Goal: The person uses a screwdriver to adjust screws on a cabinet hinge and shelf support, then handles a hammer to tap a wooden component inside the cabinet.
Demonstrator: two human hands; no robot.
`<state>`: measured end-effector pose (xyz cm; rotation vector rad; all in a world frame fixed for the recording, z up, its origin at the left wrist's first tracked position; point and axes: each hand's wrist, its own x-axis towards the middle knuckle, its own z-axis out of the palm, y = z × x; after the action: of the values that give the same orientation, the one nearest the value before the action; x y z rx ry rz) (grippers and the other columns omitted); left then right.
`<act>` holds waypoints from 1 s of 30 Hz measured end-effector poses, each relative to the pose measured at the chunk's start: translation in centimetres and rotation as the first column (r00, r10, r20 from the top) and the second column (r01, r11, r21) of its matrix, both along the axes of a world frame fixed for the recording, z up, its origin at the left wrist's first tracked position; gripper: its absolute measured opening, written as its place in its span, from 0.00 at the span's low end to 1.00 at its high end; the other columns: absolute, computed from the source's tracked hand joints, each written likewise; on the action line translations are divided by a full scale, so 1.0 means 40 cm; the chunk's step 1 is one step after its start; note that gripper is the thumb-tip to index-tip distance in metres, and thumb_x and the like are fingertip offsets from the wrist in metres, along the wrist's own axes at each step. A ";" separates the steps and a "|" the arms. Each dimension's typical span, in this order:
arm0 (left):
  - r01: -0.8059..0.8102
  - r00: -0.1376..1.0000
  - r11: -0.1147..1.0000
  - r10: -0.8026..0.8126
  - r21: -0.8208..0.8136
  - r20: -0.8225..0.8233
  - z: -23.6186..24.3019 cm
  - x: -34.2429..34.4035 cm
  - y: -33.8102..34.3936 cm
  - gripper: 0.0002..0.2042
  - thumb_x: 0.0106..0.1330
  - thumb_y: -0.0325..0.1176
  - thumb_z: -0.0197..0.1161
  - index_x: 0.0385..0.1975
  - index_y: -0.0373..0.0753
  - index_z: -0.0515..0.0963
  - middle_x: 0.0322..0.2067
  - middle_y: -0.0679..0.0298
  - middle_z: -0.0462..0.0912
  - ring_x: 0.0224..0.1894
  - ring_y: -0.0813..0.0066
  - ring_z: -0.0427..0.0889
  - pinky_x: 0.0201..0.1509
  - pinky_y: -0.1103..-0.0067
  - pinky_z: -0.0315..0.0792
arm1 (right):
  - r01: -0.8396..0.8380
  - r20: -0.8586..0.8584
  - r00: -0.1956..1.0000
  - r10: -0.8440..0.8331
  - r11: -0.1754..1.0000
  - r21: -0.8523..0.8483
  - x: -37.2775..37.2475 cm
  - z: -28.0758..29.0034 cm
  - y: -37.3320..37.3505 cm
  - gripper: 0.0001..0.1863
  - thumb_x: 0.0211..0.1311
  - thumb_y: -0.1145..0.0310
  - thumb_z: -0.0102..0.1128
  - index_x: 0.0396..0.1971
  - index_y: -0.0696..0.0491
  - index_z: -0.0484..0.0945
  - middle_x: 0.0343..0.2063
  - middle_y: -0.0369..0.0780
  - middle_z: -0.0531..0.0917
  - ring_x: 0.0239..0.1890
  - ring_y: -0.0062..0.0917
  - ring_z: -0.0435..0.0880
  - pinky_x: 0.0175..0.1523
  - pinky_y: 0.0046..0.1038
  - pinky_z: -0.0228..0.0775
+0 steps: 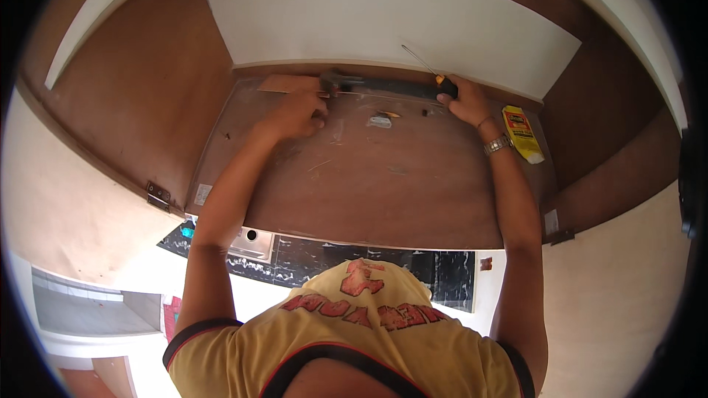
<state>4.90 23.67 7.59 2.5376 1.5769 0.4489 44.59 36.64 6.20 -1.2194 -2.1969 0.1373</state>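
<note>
My right hand (467,105) is closed round the black and yellow handle of a screwdriver (444,85) at the back right of the cabinet. Its thin shaft points up and left, in front of the white back panel. At the back left, my left hand (301,112) rests low over the brown board (369,184), its fingers curled in; what they hold, if anything, is hidden. Just beyond it lies a flat light-brown wood piece (280,83). Beside that is a dark, blurred tool-like thing (339,81). A dark strip (394,89) runs along the back edge towards my right hand.
A yellow packet (522,134) lies right of my watch. Small scraps (380,121) sit mid-board. Brown cabinet walls (140,88) close in both sides, with a hinge (158,195) at the left front. Below are a black counter (317,254) and a steel sink (254,243).
</note>
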 end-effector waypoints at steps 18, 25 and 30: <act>0.012 0.998 0.982 -0.022 0.187 0.053 -0.113 0.256 0.051 0.22 0.76 0.47 0.55 0.61 0.39 0.75 0.59 0.50 0.77 0.59 0.46 0.77 0.60 0.58 0.73 | -0.047 -0.018 0.999 0.045 0.993 -0.108 -0.017 0.019 -0.006 0.25 0.54 0.61 0.74 0.52 0.54 0.83 0.45 0.52 0.86 0.50 0.49 0.84 0.56 0.42 0.75; 0.087 0.989 0.995 -0.092 0.050 0.113 -0.045 0.225 0.012 0.13 0.72 0.35 0.58 0.50 0.37 0.81 0.48 0.48 0.83 0.53 0.43 0.80 0.57 0.57 0.74 | -0.053 -0.082 0.995 0.064 0.991 0.124 0.006 -0.046 0.012 0.26 0.54 0.59 0.74 0.53 0.51 0.82 0.46 0.53 0.86 0.50 0.49 0.84 0.56 0.44 0.76; -0.046 0.957 0.996 0.022 0.076 0.290 -0.065 0.172 0.009 0.11 0.64 0.24 0.60 0.44 0.36 0.83 0.45 0.48 0.84 0.50 0.43 0.81 0.54 0.58 0.76 | -0.009 -0.030 1.000 0.009 1.000 -0.013 -0.023 -0.055 0.010 0.27 0.53 0.60 0.75 0.53 0.52 0.82 0.42 0.53 0.87 0.48 0.50 0.85 0.55 0.46 0.76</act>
<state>11.78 24.04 5.01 2.3679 1.5226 0.8617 43.66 37.06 3.99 -1.2071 -2.1791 0.1723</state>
